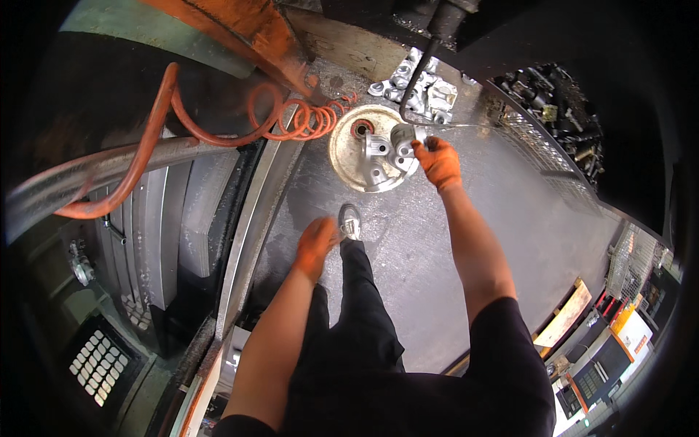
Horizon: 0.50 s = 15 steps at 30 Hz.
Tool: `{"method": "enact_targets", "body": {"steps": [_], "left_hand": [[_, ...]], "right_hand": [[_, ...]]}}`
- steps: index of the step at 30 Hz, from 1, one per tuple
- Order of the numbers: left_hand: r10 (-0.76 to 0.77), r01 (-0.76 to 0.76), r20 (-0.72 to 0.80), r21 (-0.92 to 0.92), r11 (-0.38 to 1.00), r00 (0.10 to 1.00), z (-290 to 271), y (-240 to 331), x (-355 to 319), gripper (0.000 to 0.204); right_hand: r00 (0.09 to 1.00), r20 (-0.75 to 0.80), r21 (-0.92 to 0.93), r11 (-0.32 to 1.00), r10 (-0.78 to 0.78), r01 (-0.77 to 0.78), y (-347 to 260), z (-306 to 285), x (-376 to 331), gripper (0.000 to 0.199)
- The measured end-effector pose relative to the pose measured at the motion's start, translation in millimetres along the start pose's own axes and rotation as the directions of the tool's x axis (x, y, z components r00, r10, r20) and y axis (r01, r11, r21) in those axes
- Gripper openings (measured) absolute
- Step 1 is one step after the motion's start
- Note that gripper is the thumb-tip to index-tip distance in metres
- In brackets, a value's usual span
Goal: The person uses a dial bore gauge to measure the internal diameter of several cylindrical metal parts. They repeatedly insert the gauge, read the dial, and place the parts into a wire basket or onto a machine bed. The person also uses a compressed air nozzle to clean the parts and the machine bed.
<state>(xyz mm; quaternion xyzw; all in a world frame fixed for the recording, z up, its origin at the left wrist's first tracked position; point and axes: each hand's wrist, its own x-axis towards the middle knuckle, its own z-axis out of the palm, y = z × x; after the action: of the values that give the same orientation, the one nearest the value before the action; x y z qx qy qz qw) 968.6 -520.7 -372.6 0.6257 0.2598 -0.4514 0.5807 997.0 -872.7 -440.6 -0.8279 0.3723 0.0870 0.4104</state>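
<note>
My right hand (441, 163), in an orange work glove, is closed on the edge of a silvery cylindrical metal part (406, 135). This part is over a round off-white drum lid (347, 166). Beside it on the lid sits another machined metal casting (375, 151) with round holes; whether the two touch I cannot tell. A dark-centred ring with a reddish rim (362, 129) shows near the lid's far edge. My left hand (314, 245), also gloved in orange, hangs nearer to me above the floor, beside my shoe. Motion smears its fingers, and no object shows in it.
Shiny metal castings (419, 89) lie piled beyond the lid. An orange coiled air hose (291, 120) stretches along the left, by a machine with a metal edge (247, 240). A wire-mesh bin (546, 156) holding dark metal pieces stands at the right.
</note>
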Motion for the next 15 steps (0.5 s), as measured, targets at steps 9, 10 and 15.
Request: {"method": "enact_targets", "body": {"steps": [9, 10, 15], "left_hand": [[-0.123, 0.282, -0.416, 0.347, 0.894, 0.901, -273, -231, -192, 0.051], [-0.148, 0.305, -0.424, 0.332, 0.892, 0.894, -283, -244, -210, 0.052], [-0.401, 0.564, -0.506, 0.220, 0.796, 0.763, -303, -277, -266, 0.055]], "right_hand": [[0.959, 0.012, 0.221, 0.934, 0.284, -0.280, 103, 97, 123, 0.060], [0.959, -0.010, 0.185, 0.943, 0.282, -0.275, 107, 105, 125, 0.059], [0.966, -0.013, -0.194, 0.948, 0.256, -0.254, 137, 116, 156, 0.058]]}}
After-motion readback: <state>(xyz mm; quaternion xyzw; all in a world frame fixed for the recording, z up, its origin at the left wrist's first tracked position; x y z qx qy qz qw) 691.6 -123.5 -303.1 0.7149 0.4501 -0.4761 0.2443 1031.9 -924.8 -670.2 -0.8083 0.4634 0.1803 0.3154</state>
